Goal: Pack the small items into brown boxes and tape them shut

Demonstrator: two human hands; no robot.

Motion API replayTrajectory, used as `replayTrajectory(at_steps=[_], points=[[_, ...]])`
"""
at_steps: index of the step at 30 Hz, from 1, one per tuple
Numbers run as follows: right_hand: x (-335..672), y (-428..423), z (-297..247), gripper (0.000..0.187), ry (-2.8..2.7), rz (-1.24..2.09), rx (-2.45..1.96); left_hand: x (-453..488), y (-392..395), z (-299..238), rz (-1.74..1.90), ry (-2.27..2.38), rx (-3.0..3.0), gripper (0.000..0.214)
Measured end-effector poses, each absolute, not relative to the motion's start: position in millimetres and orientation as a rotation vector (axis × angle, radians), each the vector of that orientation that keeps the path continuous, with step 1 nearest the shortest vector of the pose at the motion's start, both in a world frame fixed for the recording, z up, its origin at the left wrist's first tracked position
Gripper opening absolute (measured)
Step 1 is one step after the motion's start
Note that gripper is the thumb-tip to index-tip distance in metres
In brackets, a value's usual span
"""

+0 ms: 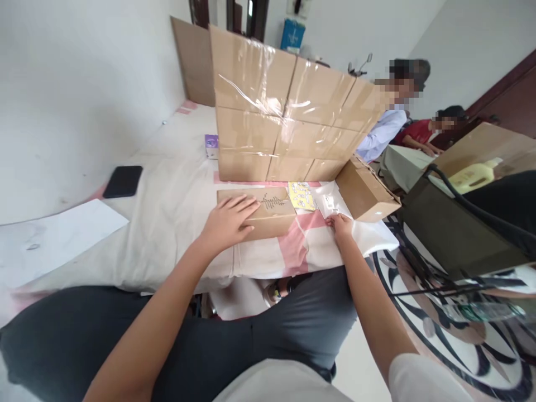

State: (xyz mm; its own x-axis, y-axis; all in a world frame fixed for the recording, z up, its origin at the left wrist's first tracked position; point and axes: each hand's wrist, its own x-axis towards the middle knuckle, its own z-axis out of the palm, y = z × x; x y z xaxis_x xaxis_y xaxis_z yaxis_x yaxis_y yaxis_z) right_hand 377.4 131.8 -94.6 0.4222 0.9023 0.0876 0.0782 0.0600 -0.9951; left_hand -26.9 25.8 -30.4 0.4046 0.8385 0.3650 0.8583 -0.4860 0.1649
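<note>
My left hand [228, 219] rests on the left part of a low, closed cardboard box [274, 215], fingers stretched over its top and thumb against its near side. Dark printing shows on the box to the right of my fingers. My right hand [341, 225] pinches the near edge of a white plastic packet [328, 202] with a small label on it. Between the box and the packet lies a flat yellow patterned piece [301, 195]. An open-topped cardboard box [363, 192] stands just beyond the packet, to the right.
A tall cardboard panel [251, 120] wrapped in clear film stands behind the box. On the cloth-covered table [167, 234] are a black phone-like slab [123, 181], a white paper sheet [84, 231] and a small purple box [211, 145]. Two people sit at the far right, near a dark chair [452, 229].
</note>
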Motion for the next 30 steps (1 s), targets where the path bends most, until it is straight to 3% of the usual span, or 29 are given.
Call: replayTrajectory(at_steps=[5, 9, 15, 21, 30], points=[[316.0, 110.8, -55.2, 0.052, -1.163, 0.796, -1.142, -27.0, 29.1, -32.1, -0.734, -1.532, -2.623, 0.057], [244.6, 78.3, -17.8, 0.06, -1.41, 0.771, -0.832, -24.3, 27.4, -27.6, -1.041, -1.467, -2.6, 0.038], [166.5, 43.8, 16.0, 0.047, -1.833, 0.714, -0.538, -32.3, 11.1, -0.5, -1.525, -1.303, -2.421, 0.026], [152.1, 40.4, 4.9, 0.033, -1.948, 0.64, -0.391, -54.4, 1.7, 17.7, -1.532, -1.284, -2.452, 0.028], [152.1, 44.2, 2.0, 0.026, -2.059, 0.337, -0.295, -44.3, 2.6, 17.5, -1.549, -1.168, -2.378, 0.005]])
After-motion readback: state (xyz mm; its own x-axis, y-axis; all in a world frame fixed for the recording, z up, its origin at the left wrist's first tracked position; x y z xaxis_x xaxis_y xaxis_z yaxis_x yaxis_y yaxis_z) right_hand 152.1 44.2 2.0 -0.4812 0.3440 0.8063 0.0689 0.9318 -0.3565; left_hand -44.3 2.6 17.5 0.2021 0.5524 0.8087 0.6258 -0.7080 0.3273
